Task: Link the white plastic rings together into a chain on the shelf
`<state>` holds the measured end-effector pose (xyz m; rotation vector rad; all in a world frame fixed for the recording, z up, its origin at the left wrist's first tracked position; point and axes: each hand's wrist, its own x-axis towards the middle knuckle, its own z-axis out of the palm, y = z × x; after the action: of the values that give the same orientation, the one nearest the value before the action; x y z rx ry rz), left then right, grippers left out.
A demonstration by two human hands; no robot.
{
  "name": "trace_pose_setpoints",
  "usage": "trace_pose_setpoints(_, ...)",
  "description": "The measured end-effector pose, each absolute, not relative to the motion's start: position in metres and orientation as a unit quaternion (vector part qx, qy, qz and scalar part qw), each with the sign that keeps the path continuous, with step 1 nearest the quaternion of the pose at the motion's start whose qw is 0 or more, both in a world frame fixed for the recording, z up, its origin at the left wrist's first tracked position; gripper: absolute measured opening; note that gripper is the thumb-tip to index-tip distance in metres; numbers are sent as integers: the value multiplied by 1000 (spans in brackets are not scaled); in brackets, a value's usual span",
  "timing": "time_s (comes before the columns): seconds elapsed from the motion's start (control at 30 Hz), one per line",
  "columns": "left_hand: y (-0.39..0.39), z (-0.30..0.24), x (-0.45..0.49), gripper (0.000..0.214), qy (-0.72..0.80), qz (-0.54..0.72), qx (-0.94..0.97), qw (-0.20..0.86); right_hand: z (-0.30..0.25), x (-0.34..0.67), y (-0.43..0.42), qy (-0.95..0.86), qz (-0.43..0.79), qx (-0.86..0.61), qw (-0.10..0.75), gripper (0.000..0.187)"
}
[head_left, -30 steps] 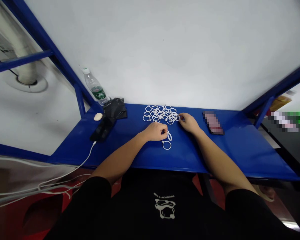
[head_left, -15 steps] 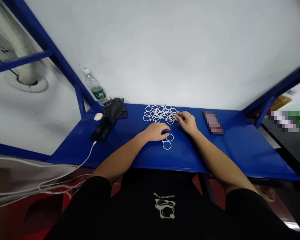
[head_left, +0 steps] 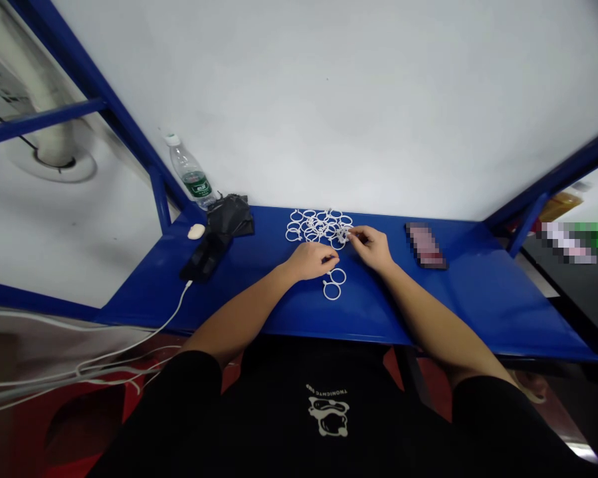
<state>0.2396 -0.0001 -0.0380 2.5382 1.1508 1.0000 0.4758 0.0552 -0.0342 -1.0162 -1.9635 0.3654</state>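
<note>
A heap of thin white plastic rings [head_left: 319, 228], each with a small tab or eyelet, lies on the blue table [head_left: 289, 305] against the wall. My right hand [head_left: 372, 245] is at the heap's right edge, thumb and forefinger pinched on a white ring there, partly hidden by the fingertips. In front of the heap is my left hand [head_left: 311, 261], its thumb and fingers drawn together; whatever they hold, if anything, is hidden. Just below its fingertips, two separate rings lie side by side, a nearer ring [head_left: 331, 299] and a farther ring [head_left: 345, 276].
A phone [head_left: 426, 245] lies to the right. On the left are a plastic bottle [head_left: 197, 184], a black bag [head_left: 228, 214], a black case [head_left: 205, 257] with a white cable [head_left: 180, 304], and a small cream-coloured object [head_left: 196, 232]. Blue frame bars rise on both sides.
My left thumb and fingers have closed together above the two separate rings. My right hand has shifted slightly left along the heap's edge.
</note>
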Motion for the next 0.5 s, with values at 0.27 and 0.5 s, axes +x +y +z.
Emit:
trace_pose_setpoints(0.27, 1, -30, 240, 14, 393, 464, 793, 20, -24, 459, 27, -830, 175, -338, 408, 26)
trace_pose_setpoints(0.5, 3, -32, 239, 12, 391, 462, 796, 17, -20, 458, 23, -832, 196, -322, 407, 23)
